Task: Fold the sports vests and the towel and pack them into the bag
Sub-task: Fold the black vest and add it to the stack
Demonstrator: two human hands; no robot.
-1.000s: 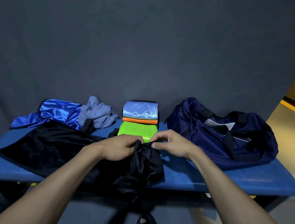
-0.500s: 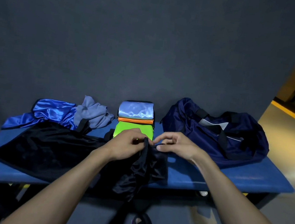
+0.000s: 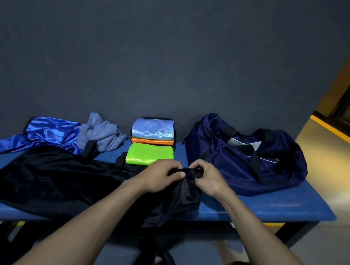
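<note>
Head view: a blue desk stands before a dark gray wall. On it lie a black vest, a crumpled blue vest, a gray towel, a pile of folded vests and a navy bag on the right. The left hand and right hand meet above the desk's middle. Each grip is curled tight, pinching the black vest's bunched end.

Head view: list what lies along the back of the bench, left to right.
Shiny blue vest → grey towel → folded stack of vests → navy bag.
</note>
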